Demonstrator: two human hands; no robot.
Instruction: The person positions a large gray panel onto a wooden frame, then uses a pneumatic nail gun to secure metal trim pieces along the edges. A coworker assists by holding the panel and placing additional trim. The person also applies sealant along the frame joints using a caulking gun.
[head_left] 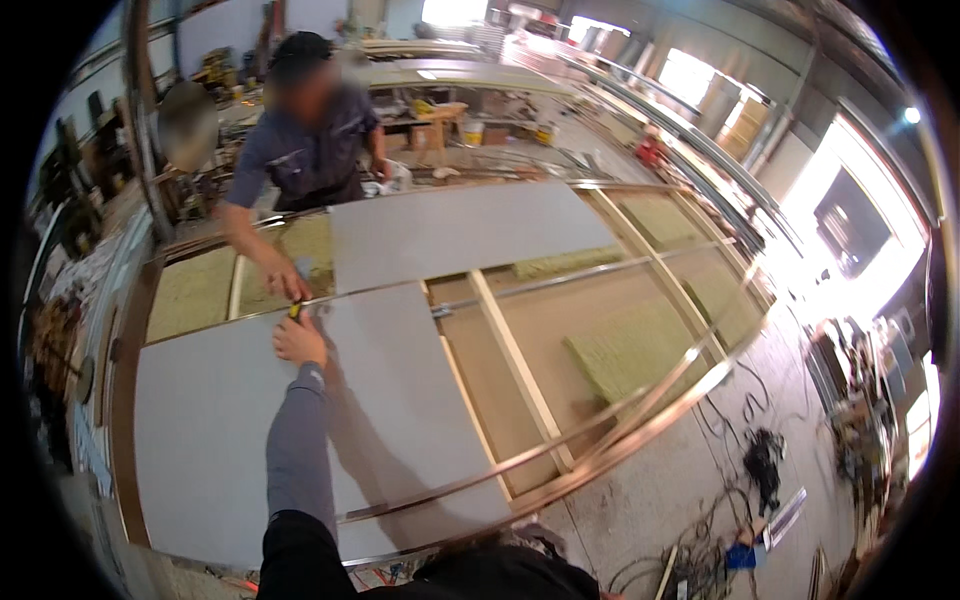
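Note:
My left hand (300,340), at the end of a grey-sleeved arm, reaches over a grey panel (220,420) lying in a large frame. Its fingers are curled at the lower end of a small yellow-and-black tool (295,311), whose exact kind I cannot make out. A co-worker's hand (283,277) meets the tool from the far side, over the seam between the near panel and a second grey panel (470,230). My right hand is out of view.
Right of the panels, the frame shows wooden slats (520,370) and yellow-green insulation (640,345). A long thin strip (560,440) crosses its near side. Tangled cables (765,465) lie on the floor at right. A co-worker (310,150) stands across the frame.

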